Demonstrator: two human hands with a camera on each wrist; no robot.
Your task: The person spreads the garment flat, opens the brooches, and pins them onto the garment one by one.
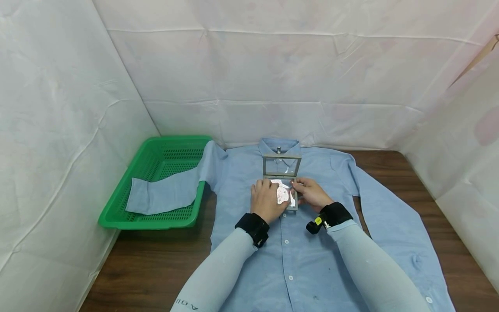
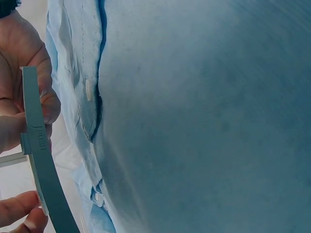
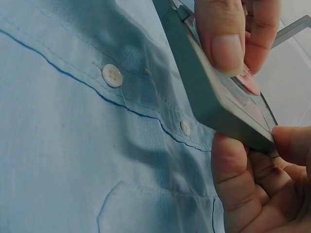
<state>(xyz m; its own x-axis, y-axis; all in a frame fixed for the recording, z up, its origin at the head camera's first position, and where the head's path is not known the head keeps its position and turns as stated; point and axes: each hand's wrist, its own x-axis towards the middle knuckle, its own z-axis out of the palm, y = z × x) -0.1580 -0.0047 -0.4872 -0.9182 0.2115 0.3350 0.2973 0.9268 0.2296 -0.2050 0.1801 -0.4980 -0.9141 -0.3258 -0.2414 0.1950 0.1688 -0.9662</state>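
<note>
A small grey case [image 1: 294, 203] with a hinged, clear-windowed lid [image 1: 281, 176] is held open above a light-blue shirt [image 1: 312, 260]. "PUSH" is embossed on its front edge. Its inside is shiny; I cannot tell whether a pinkish patch there is a thing or a reflection. My right hand [image 1: 313, 195] grips the case's right side, thumb at the rim and fingers underneath, as the right wrist view shows. My left hand [image 1: 265, 201] curls at the left side, with its thumb [image 3: 227, 53] over the inside. Its other fingers are partly hidden.
Left of the shirt stands a green plastic basket [image 1: 117, 208], with one shirt sleeve [image 1: 163, 193] draped into it. The other sleeve [image 1: 397, 225] lies spread on the dark wooden table [image 1: 156, 268]. White cloth walls [image 1: 273, 69] enclose the back and sides.
</note>
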